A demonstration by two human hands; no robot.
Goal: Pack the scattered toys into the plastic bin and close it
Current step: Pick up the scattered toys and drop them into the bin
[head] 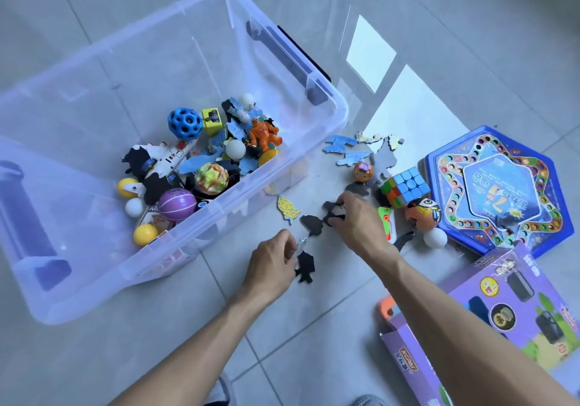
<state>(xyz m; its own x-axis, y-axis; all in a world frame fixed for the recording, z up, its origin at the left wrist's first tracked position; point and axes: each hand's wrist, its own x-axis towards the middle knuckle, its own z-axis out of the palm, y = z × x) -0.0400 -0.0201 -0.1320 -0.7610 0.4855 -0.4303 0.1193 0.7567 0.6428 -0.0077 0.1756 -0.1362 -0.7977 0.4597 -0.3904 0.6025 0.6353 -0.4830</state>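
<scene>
Dark puzzle pieces (310, 224) partly under right hand (354, 220), grip unclear

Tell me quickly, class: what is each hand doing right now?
Left hand: pinches a black puzzle piece on the floor.
Right hand: fingers curled round dark puzzle pieces beside the cube.
</scene>
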